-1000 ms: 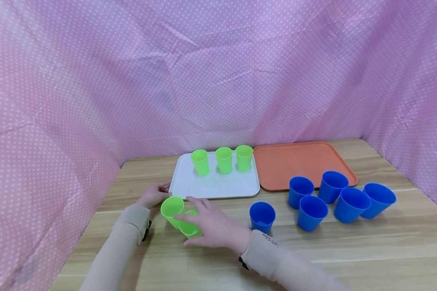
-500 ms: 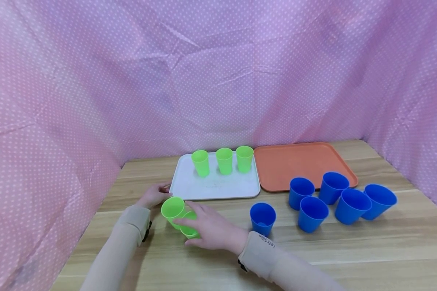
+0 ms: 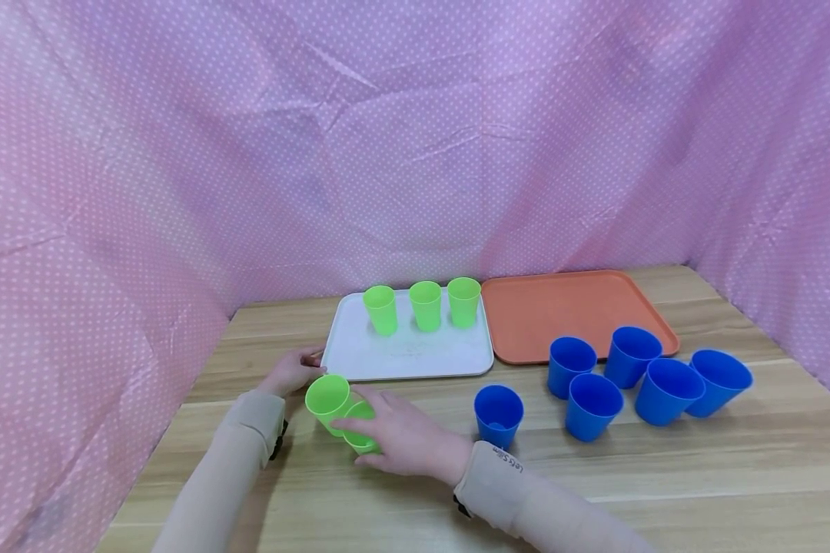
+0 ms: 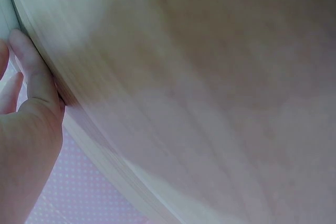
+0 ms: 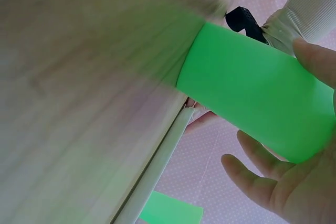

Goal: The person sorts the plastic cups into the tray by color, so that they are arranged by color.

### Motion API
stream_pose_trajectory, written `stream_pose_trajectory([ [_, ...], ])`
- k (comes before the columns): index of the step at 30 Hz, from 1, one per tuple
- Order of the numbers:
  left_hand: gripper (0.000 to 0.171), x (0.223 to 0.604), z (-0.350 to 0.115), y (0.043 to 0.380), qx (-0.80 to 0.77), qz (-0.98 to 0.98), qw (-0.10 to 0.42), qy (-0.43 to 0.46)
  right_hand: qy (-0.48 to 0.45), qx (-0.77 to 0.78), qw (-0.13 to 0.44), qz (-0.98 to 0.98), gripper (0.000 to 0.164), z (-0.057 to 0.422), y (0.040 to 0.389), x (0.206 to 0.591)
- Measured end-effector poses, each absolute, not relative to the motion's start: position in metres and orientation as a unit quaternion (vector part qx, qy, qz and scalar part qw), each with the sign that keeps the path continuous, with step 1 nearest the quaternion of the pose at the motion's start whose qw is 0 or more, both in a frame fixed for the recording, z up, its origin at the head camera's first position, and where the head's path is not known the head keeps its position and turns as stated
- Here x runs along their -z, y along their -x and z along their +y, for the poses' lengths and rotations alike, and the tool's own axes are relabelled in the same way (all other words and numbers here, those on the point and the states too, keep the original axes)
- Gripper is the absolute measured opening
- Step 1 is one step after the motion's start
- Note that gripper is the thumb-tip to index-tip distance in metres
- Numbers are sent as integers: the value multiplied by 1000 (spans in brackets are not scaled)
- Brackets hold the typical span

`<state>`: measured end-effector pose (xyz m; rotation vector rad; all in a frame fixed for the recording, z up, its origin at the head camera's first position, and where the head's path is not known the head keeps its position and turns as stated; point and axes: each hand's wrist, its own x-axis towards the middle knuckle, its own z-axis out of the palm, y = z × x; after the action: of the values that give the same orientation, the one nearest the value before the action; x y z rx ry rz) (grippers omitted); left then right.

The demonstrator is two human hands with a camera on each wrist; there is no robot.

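My right hand reaches in from the right and grips a green cup near its rim. In the right wrist view the thumb lies along one side of that cup, with two fingers spread on the other side. The cup stands upright, its base right at the tabletop. Just left of it in the head view is a second green cup. My left hand rests at the front left corner of the white tray, its fingers touching the edge. Three green cups stand in a row on this tray.
An orange tray adjoins the white one on the right. Several blue cups stand in front of it, the rightmost leaning. A lone blue cup is close to my right wrist. A pink dotted cloth hangs around the table.
The fingers of my right hand have closed in slightly on the green cup. My left hand stays at the tray corner, and the other cups and trays have not moved.
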<state>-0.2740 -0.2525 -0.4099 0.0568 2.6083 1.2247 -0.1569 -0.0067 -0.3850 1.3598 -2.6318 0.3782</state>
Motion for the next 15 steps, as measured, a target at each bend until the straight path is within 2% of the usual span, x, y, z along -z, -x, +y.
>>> stream_pose_trajectory([
  [15,58,411,-252,273,-423,894,149,-12,-466,-124,77,-873,55,-3,155,386],
])
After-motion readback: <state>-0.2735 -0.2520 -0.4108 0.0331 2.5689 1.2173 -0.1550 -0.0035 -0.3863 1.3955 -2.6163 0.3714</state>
